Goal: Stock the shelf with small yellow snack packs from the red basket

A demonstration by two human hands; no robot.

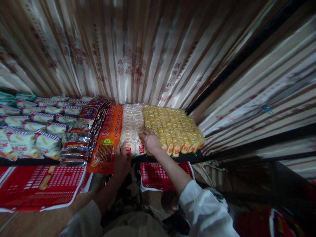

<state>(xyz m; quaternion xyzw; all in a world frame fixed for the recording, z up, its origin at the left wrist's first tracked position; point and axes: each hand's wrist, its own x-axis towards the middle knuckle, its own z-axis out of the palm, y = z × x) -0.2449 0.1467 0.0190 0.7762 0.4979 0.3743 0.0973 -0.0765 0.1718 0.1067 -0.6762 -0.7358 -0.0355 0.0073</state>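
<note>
Two rows of clear-wrapped, pale round snack packs [132, 126] with red labels stand on the shelf in front of me. At their front left edge is my left hand [121, 162], its fingers pointing forward and slightly apart against the nearest packs. My right hand [151, 142] rests on the right row, fingers stretched out to the left across its packs, not wrapped round any. Just right of it lie rows of small yellow-wrapped packs [172, 130]. Left of my left hand are orange snack bags [105, 148] with a stick-shaped food pictured; their lower right part is behind that hand.
Dark, shiny packets [76, 141] and rows of white bags with striped edges [46, 141] fill the shelf's left side. Red printed sheets [46, 187] hang below the shelf's front edge. Pleated, printed sheeting [138, 49] rises behind, and a dark bar [237, 62] slants at right.
</note>
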